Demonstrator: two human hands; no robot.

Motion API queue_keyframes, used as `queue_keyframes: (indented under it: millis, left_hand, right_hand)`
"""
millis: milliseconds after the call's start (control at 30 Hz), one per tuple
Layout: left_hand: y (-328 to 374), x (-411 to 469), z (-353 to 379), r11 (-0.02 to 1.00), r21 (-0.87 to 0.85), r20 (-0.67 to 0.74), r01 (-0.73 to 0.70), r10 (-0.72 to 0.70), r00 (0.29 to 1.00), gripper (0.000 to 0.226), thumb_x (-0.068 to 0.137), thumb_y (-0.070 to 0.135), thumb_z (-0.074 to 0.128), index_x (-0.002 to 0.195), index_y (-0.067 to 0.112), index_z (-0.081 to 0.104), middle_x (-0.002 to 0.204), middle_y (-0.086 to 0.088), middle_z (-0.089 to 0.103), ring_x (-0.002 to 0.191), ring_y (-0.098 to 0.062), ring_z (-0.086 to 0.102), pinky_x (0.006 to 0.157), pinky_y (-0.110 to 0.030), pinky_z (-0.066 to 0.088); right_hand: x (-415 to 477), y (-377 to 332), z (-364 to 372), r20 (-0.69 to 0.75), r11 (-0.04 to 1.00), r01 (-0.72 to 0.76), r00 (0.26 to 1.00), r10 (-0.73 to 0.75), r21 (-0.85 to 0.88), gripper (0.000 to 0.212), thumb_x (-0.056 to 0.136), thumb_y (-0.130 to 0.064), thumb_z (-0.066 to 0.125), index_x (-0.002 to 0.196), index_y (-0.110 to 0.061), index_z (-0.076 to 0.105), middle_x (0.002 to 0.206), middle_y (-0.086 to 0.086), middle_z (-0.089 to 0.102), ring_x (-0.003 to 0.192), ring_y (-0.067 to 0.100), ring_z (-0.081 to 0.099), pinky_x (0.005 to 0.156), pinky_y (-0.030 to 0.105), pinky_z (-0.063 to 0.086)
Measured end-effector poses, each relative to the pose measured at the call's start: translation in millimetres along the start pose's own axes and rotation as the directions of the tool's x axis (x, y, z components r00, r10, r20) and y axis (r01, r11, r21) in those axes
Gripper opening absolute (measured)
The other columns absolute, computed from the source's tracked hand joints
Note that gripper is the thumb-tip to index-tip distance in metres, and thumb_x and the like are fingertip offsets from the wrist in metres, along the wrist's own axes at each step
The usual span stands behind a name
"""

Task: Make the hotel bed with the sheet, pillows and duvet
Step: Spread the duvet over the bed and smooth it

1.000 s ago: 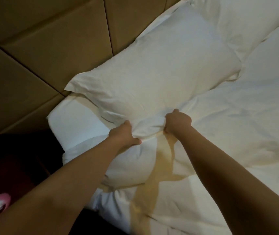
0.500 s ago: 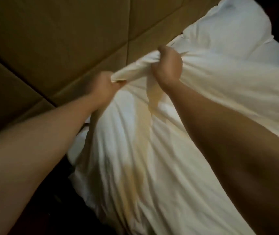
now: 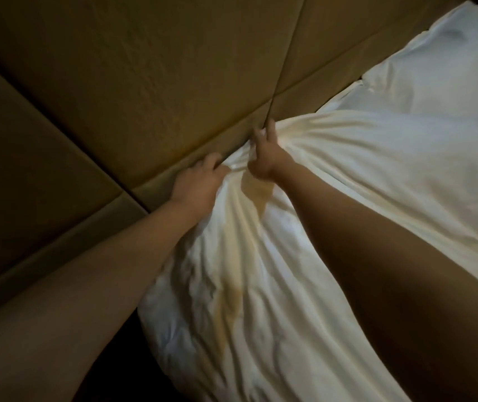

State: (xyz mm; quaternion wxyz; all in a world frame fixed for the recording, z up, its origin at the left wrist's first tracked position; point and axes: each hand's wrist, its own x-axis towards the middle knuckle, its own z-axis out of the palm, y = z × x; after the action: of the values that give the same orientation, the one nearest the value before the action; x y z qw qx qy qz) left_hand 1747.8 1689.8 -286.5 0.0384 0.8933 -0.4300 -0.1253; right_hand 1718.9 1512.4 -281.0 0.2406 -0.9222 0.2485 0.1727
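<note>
A white duvet [image 3: 261, 285] with a yellowish stain down its middle lies stretched over the bed. Its top edge is bunched against the padded headboard. My left hand [image 3: 197, 184] grips the bunched edge at the base of the headboard. My right hand [image 3: 265, 153] holds the same edge a little further right, fingers pressed to the headboard seam. One white pillow [image 3: 435, 76] shows at the upper right, beyond the duvet. The near pillow is hidden under the duvet.
The tan padded headboard [image 3: 144, 82] with deep seams fills the upper left. A dark gap [image 3: 121, 358] runs beside the bed's left edge at the bottom.
Both hands have pulled the duvet's edge up from below the near pillow, over it, to the headboard. The pillow is now covered.
</note>
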Motion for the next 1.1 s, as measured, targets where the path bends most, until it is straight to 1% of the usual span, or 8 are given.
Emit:
queue_keyframes:
  millis: [67, 133, 300, 467, 633, 833, 967, 1100]
  left_hand:
    - [-2.0, -4.4, 5.8, 0.999, 0.040, 0.143, -0.034, 0.028, 0.989, 0.027, 0.096, 0.022, 0.045, 0.121, 0.021, 0.056, 0.139, -0.005, 0.040, 0.118, -0.027, 0.047, 0.090, -0.039, 0.045]
    - [3.2, -8.7, 7.8, 0.999, -0.030, 0.205, 0.022, -0.016, 0.979, 0.024, 0.095, 0.022, 0.045, 0.114, 0.020, 0.059, 0.133, -0.005, 0.045, 0.114, -0.026, 0.049, 0.091, -0.039, 0.046]
    - [55.4, -16.2, -1.2, 0.963, -0.248, 0.196, 0.103, -0.055, 0.979, 0.038, 0.092, 0.025, 0.052, 0.130, 0.026, 0.054, 0.139, 0.000, 0.044, 0.121, -0.022, 0.050, 0.094, -0.033, 0.043]
    - [142.1, -31.8, -7.9, 0.914, -0.405, 0.191, 0.032, 0.050, 0.980, 0.033, 0.091, 0.027, 0.054, 0.124, 0.030, 0.057, 0.134, 0.004, 0.051, 0.116, -0.018, 0.055, 0.093, -0.035, 0.047]
    - [241.4, -67.3, -9.5, 0.749, -0.662, 0.221, 0.035, 0.150, 0.964, 0.028, 0.090, 0.019, 0.058, 0.118, 0.023, 0.062, 0.129, -0.002, 0.056, 0.113, -0.017, 0.056, 0.094, -0.033, 0.047]
    - [368.2, -137.6, -11.6, 0.703, -0.704, 0.229, -0.096, 0.354, 0.907, 0.031, 0.093, 0.017, 0.056, 0.125, 0.017, 0.059, 0.128, -0.002, 0.057, 0.117, -0.017, 0.054, 0.089, -0.028, 0.044]
    - [450.8, -203.6, -8.4, 0.667, -0.722, 0.211, -0.184, 0.465, 0.860, 0.032, 0.094, 0.015, 0.055, 0.126, 0.015, 0.059, 0.127, -0.002, 0.058, 0.116, -0.017, 0.054, 0.090, -0.028, 0.044]
    - [517.9, -269.6, 5.5, 0.625, -0.741, 0.192, -0.244, 0.546, 0.815, 0.031, 0.093, 0.015, 0.055, 0.123, 0.017, 0.060, 0.123, 0.000, 0.059, 0.107, -0.013, 0.055, 0.082, -0.025, 0.042]
  right_hand:
    - [-13.7, 3.5, 1.8, 0.095, 0.999, 0.011, 0.995, -0.008, -0.030, 0.073, 0.092, -0.015, 0.048, 0.155, -0.019, 0.011, 0.160, 0.002, -0.020, 0.143, 0.032, 0.027, 0.112, 0.051, 0.030]
    - [-36.0, 12.7, 0.2, 0.039, 1.000, 0.023, 0.999, -0.023, -0.015, 0.067, 0.093, -0.013, 0.047, 0.154, -0.022, 0.019, 0.162, 0.000, -0.012, 0.140, 0.029, 0.034, 0.109, 0.047, 0.036]
    - [-107.9, 54.6, -13.3, -0.173, 0.992, -0.023, 0.984, 0.044, 0.122, 0.056, 0.095, -0.018, 0.047, 0.149, -0.019, 0.032, 0.160, 0.004, 0.017, 0.142, 0.022, 0.030, 0.110, 0.037, 0.033]
    - [-205.9, 102.5, -15.1, -0.271, 0.931, -0.137, 0.933, 0.236, 0.338, 0.055, 0.092, -0.015, 0.049, 0.146, -0.019, 0.037, 0.153, 0.002, 0.032, 0.134, 0.019, 0.041, 0.107, 0.035, 0.037]
    - [-307.5, 152.7, -5.4, -0.338, 0.833, -0.221, 0.838, 0.428, 0.507, 0.052, 0.091, -0.017, 0.051, 0.142, -0.021, 0.043, 0.147, 0.002, 0.039, 0.124, 0.020, 0.051, 0.103, 0.036, 0.042]
    - [-450.3, 205.2, 12.0, -0.372, 0.672, -0.243, 0.678, 0.633, 0.700, 0.048, 0.092, -0.016, 0.050, 0.139, -0.022, 0.046, 0.141, 0.000, 0.044, 0.114, 0.015, 0.054, 0.090, 0.026, 0.042]
    - [-554.8, 235.9, 26.8, -0.394, 0.591, -0.215, 0.566, 0.724, 0.778, 0.048, 0.092, -0.014, 0.049, 0.139, -0.022, 0.046, 0.141, -0.001, 0.046, 0.113, 0.015, 0.054, 0.093, 0.030, 0.046]
    - [-649.1, 265.2, 49.3, -0.395, 0.540, -0.209, 0.481, 0.782, 0.815, 0.047, 0.092, -0.015, 0.049, 0.139, -0.024, 0.046, 0.140, -0.004, 0.047, 0.111, 0.012, 0.054, 0.092, 0.028, 0.045]
